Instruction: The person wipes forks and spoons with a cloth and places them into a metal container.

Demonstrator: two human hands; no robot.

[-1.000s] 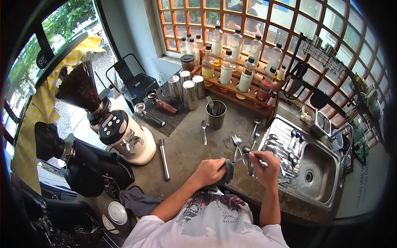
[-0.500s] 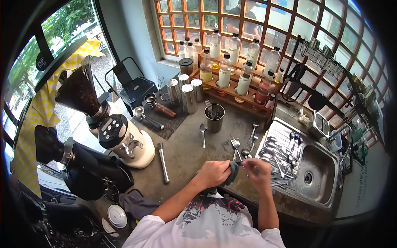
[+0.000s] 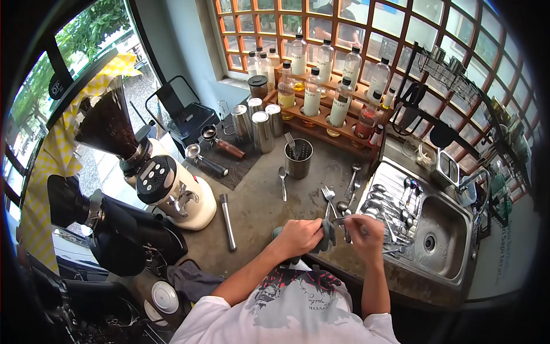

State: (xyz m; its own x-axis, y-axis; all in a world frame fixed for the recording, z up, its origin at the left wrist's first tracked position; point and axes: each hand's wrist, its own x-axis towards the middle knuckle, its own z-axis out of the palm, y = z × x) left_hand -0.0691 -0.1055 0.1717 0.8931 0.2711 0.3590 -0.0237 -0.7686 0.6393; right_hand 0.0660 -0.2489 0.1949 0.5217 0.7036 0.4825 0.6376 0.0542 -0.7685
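My left hand [image 3: 303, 236] is closed around a dark grey cloth [image 3: 327, 237]. A thin metal piece of cutlery [image 3: 340, 220] runs from the cloth to my right hand [image 3: 366, 232], whose fingers pinch its end; whether it is a spoon or a fork is hidden. Just beyond my hands, a fork [image 3: 328, 195] and several spoons lie on the counter. Farther off, a perforated metal cutlery holder [image 3: 297, 167] has forks standing in it, and a single spoon [image 3: 283, 182] lies beside it. Many spoons [image 3: 379, 202] cover the drainboard to the right.
At right is a steel sink [image 3: 450, 252]. Bottles fill a wooden rack [image 3: 312, 121] at the back, near metal shakers [image 3: 262, 135] and portafilters [image 3: 226, 148]. On the left stand a coffee grinder [image 3: 192, 200], a metal muddler-like rod [image 3: 228, 223] and a crumpled dark cloth [image 3: 192, 281].
My right hand has shifted slightly right, and its fingers are less blurred. More of the grey cloth hangs loose beside my left hand, which stays closed on it.
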